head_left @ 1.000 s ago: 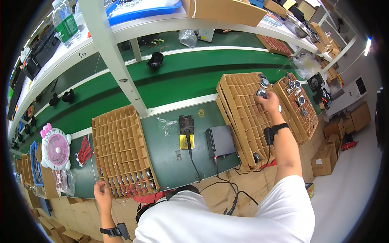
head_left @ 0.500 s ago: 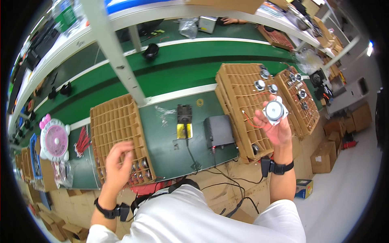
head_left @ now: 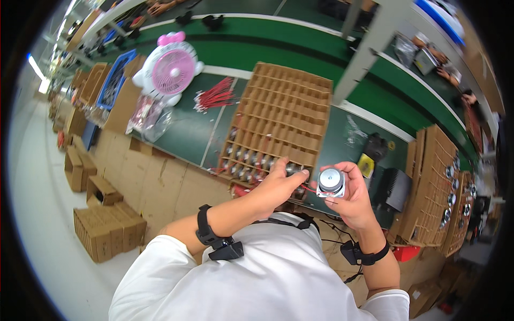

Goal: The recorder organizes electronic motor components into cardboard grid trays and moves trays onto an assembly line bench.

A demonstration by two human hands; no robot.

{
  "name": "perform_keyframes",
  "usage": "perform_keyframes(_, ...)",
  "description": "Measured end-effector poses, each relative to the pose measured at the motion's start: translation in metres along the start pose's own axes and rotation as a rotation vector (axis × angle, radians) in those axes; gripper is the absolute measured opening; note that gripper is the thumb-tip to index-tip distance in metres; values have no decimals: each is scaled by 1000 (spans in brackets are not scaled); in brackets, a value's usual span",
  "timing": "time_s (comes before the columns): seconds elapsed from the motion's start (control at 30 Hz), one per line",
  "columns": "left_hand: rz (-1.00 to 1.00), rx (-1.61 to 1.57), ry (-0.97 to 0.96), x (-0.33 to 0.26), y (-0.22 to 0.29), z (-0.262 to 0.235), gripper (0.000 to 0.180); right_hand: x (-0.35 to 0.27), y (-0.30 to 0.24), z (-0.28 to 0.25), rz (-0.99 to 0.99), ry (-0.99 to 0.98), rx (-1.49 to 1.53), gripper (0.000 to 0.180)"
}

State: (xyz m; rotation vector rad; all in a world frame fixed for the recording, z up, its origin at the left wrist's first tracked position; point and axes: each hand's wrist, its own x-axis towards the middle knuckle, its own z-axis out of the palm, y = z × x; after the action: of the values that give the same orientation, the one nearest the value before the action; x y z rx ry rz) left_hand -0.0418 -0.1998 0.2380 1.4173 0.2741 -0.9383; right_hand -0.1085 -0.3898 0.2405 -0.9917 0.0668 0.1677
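Observation:
A small loudspeaker (head_left: 330, 182) with a round silvery magnet and a square metal flange is held in my right hand (head_left: 355, 199), magnet side up. My fingers and thumb are closed round its right and lower edges. A red wire (head_left: 308, 188) runs from it toward my left hand (head_left: 276, 187). That hand hovers over the near edge of a divided cardboard tray (head_left: 289, 101), thumb and forefinger apart; its other fingers are partly hidden. Several loudspeakers (head_left: 244, 156) with red wires fill the tray's near compartments, and the far ones show bare cardboard.
A pink and white fan (head_left: 172, 72), a bundle of red wires (head_left: 215, 96) and plastic bags (head_left: 152, 117) lie left of the tray. Right are a black box (head_left: 397, 190) and stacked cardboard trays (head_left: 423, 187) with more loudspeakers. A white post (head_left: 369, 53) rises behind the bench.
The view has turned left. My right hand has carried the loudspeaker from the right-hand trays to beside the left tray, and my left hand has come close to it.

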Motion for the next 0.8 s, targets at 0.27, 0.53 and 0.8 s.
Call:
perform_keyframes(0.27, 174, -535, -67, -16, -27, -134, 47, 54, 83, 73, 245, -46, -289, 62)
perform_keyframes(0.53, 338, -344, 63, -19, -5, -185, 24, 100, 134, 91, 276, -1, -682, 57)
perform_keyframes(0.8, 158, -507, 78, -12, -27, -200, 18, 145, 153, 66, 370, 42, -453, 55)
